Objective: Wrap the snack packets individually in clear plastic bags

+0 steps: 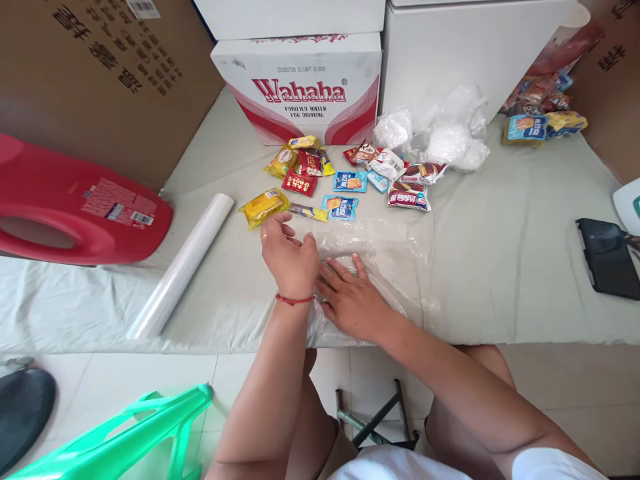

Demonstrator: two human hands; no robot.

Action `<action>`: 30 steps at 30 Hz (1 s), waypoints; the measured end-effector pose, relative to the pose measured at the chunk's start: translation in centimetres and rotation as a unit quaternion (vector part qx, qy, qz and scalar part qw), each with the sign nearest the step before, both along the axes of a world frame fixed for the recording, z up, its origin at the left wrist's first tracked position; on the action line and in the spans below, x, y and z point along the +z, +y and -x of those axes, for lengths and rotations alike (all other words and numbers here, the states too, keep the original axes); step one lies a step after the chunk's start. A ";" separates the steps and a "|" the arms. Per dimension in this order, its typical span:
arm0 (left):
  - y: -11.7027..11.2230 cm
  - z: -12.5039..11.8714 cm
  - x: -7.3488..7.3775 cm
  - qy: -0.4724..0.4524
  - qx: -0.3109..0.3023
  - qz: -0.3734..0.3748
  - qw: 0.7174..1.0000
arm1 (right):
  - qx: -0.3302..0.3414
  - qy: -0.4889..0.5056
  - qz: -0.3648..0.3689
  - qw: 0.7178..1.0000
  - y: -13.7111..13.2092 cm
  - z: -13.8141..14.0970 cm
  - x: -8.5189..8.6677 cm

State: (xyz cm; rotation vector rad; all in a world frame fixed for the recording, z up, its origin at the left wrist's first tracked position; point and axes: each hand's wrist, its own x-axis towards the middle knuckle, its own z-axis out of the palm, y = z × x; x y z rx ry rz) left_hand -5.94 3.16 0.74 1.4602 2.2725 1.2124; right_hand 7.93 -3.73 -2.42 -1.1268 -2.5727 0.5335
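My right hand (355, 300) lies flat with its fingers spread, on a sheet of thin clear plastic (407, 257) spread over the cloth near the table's front edge. Just left of it, my left hand (290, 253) is raised with loosely bent fingers apart, and nothing shows in them. Its fingertips are nearest a yellow wrapped snack (265, 207) and a slim yellow-and-grey packet (309, 211). Beyond the plastic lie blue snack packets (340, 207), red packets (299, 182) and dark red wrapped bars (409, 196).
Crumpled clear plastic bundles (450, 141) sit before white boxes and a Wahaha carton (305, 87). A white plastic roll (183, 267) and a red jug (90, 207) are at left. More snacks (525, 128) and a black phone (607, 257) lie right. A green stool (145, 427) stands below.
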 end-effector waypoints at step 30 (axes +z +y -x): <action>2.1 -1.5 -2.8 -0.147 -0.294 0.089 0.940 | 0.105 0.014 0.005 0.994 -3.8 -0.5 1.3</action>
